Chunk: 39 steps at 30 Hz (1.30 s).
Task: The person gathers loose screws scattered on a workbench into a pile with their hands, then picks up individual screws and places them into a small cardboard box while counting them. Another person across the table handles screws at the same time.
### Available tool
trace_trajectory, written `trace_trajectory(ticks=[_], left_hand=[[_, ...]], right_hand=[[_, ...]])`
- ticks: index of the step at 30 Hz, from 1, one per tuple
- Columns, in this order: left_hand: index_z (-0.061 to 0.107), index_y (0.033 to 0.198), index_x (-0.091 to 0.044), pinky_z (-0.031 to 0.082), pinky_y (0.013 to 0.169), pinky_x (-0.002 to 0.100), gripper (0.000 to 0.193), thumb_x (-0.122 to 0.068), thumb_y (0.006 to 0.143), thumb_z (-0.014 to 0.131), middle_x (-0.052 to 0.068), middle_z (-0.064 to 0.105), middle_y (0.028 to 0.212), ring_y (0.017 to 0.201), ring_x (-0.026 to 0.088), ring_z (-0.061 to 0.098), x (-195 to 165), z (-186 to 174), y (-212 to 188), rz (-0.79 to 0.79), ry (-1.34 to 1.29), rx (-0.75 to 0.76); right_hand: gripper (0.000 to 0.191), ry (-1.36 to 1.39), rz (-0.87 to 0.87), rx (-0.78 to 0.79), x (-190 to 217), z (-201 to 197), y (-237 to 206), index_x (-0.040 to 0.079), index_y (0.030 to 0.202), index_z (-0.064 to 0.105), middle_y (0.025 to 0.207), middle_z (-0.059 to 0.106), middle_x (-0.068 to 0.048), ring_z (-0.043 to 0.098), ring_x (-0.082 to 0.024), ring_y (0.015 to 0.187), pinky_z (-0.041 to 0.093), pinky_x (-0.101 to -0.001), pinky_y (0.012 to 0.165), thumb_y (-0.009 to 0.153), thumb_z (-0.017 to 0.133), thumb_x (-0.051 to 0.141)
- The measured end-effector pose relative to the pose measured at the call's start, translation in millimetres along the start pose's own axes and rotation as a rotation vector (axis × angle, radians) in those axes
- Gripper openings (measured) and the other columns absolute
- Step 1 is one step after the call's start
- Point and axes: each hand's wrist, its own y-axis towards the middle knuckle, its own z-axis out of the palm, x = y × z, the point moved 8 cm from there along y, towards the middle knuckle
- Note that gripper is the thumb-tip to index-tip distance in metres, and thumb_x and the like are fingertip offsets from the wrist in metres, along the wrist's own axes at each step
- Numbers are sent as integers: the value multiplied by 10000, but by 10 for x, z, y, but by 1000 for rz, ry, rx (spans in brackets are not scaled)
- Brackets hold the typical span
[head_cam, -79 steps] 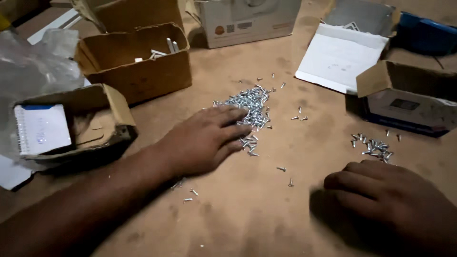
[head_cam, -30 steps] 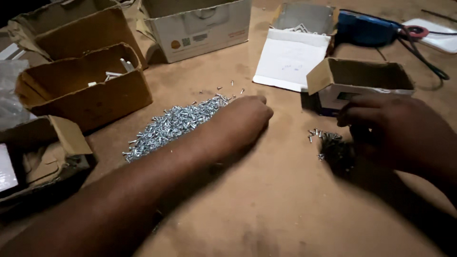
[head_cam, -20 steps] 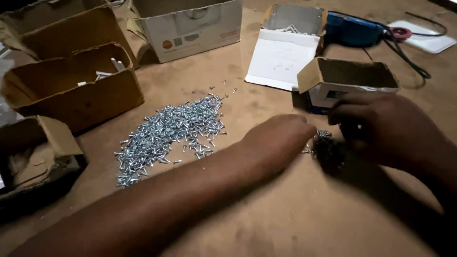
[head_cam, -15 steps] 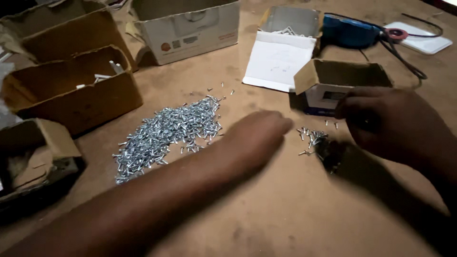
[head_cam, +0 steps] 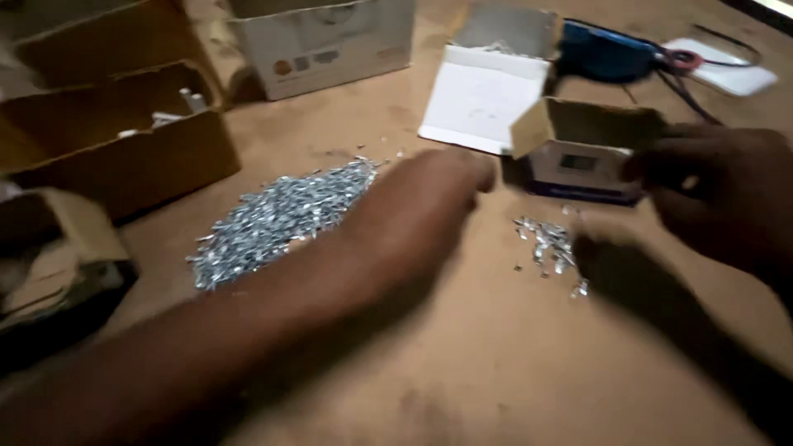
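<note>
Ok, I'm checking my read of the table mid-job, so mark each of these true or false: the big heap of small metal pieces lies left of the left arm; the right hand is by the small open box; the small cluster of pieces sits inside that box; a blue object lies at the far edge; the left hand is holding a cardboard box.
1. The big heap of metal pieces lies left of the left arm. True.
2. The right hand is by the small open box. True.
3. The small cluster of pieces sits inside that box. False: it lies on the table in front of the box.
4. A blue object lies at the far edge. True.
5. The left hand is holding a cardboard box. False: it holds no box and reaches over the table between the heap and the cluster.
</note>
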Motion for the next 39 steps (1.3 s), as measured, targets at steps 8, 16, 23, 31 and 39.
trace_trajectory(ticks=[8,16,23,31,39], left_hand=[[692,929,-74,523,840,507,103,-125,851,649,171,691,956,973,379,671,298,-797,-736,178,968,-52],[680,978,-54,519,809,528,134,-57,881,588,176,665,967,964,395,649,554,-783,-795,512,851,-120],[703,944,-70,512,882,512,168,-33,834,582,160,663,1029,1040,379,630,747,-1206,-661,384,939,-200],[662,960,-9,484,871,512,205,-132,797,680,202,607,1042,1031,406,580,591,-1182,-741,580,791,-263],[679,999,-76,496,843,507,145,-114,887,595,157,615,1046,1021,371,621,609,-902,-629,453,829,-97]], right_hand=[[618,28,-33,362,241,875,-37,190,1389,689,1389,693,-45,749,-200,960,654,-360,769,774,744,152],[461,169,-542,444,2194,782,-207,187,1378,653,1459,640,-57,648,-275,1271,504,-380,1030,932,687,298],[442,250,-740,277,2695,1009,77,72,1382,637,1500,546,-172,564,-337,1316,469,-401,1059,958,615,194],[367,-34,-232,848,1471,1319,-50,242,1252,743,1333,570,71,577,-95,1222,547,-239,1002,895,667,206],[274,697,101,453,1022,860,-13,114,1186,758,1160,738,-57,732,-195,1064,575,-333,901,919,698,105]])
